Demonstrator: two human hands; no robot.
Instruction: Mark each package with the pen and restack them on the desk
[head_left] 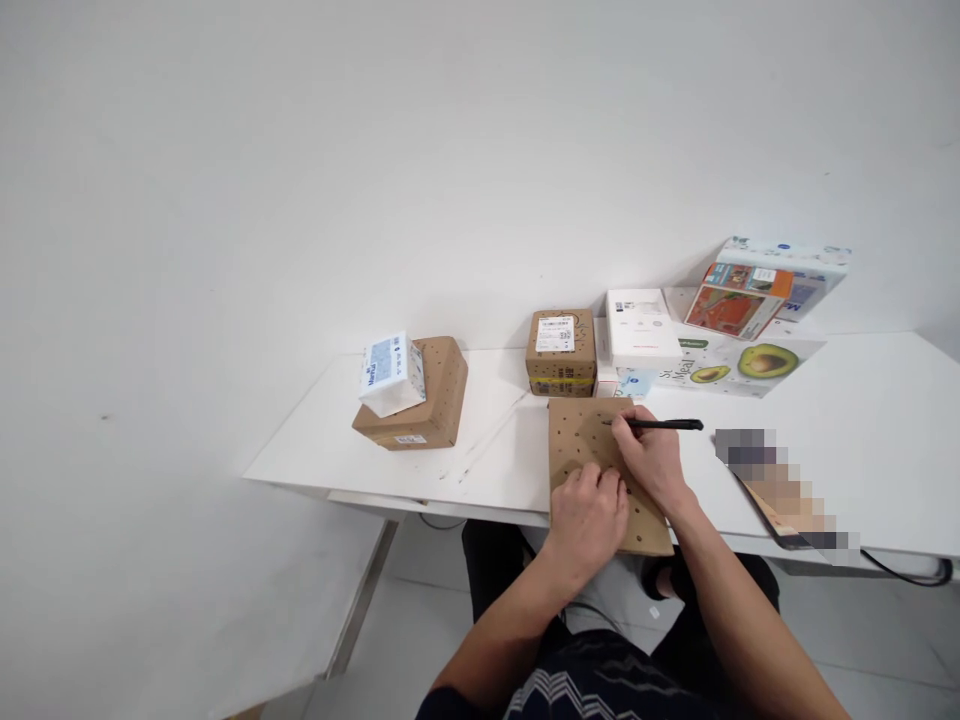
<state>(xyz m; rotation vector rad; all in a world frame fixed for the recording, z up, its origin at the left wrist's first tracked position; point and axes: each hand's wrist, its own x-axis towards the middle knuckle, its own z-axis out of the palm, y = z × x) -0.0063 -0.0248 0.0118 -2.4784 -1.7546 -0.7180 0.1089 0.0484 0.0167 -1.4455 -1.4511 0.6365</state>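
A blue-and-white pack (391, 372), its lettering unclear, sits on a carton (444, 385). A labelled box (561, 352) stands behind brown cardboard (571, 432), which overhangs the table's (499, 465) front edge. On it rests the left hand (591, 515), fingers curled together; whether they grip, I cannot tell. The right hand (649, 458) pinches a black pen (666, 424) over the cardboard. Farther right, an avocado-printed box (765, 363) reads "Meal".
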